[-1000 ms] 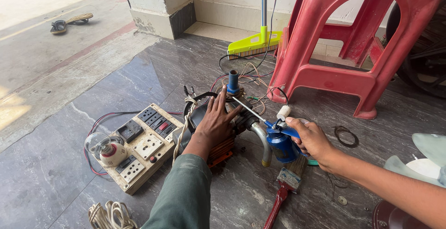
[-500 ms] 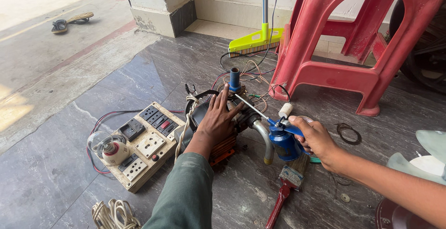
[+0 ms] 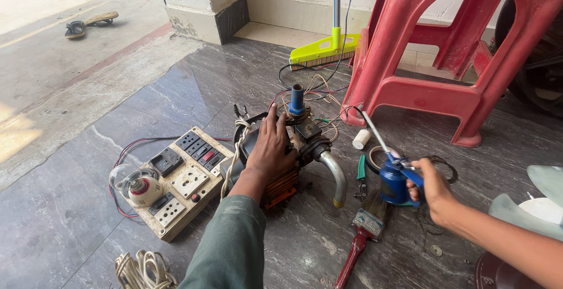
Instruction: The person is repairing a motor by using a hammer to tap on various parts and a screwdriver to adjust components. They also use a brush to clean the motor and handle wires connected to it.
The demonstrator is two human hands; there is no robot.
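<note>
My left hand (image 3: 271,148) lies flat on top of a small water pump (image 3: 296,148) that stands on the dark stone floor. The pump has a blue capped port on top and a curved metal outlet pipe (image 3: 335,174) on its right side. My right hand (image 3: 433,188) grips the handle of a blue oil can (image 3: 392,180) with a long thin spout that points up and to the left. The can is held to the right of the pump, apart from it.
A wooden switchboard (image 3: 182,180) with a bulb (image 3: 136,184) lies left of the pump. A red-handled paintbrush (image 3: 362,233), green pliers (image 3: 360,174), a white tape roll (image 3: 360,139) and loose wires lie around. A red plastic stool (image 3: 446,48) and a green broom (image 3: 325,47) stand behind. Coiled cord (image 3: 143,268) lies near.
My right hand has drawn the oil can away from the pump to the right and lowered it. My left hand has stayed on the pump.
</note>
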